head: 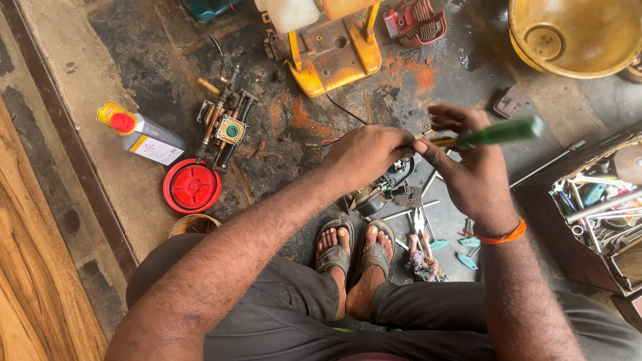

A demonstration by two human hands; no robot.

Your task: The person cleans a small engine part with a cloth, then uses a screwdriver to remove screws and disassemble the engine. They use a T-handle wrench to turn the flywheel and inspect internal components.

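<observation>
My right hand [468, 167] grips a screwdriver with a green handle [503, 132], its shaft pointing left toward my left hand. My left hand [366, 152] is closed around a small part at the screwdriver's tip; the part itself is mostly hidden by the fingers. Both hands hover above a dark metal engine part [381, 194] lying on the greasy floor just beyond my sandalled feet [354, 251].
A brass pump assembly [226, 126], a red round lid [192, 186] and a small bottle with a red cap [142, 136] lie at left. A yellow machine [331, 50] stands ahead, a yellow bowl [578, 33] at top right, a box of tools [598, 207] at right. Pliers [421, 251] and loose rods lie by my feet.
</observation>
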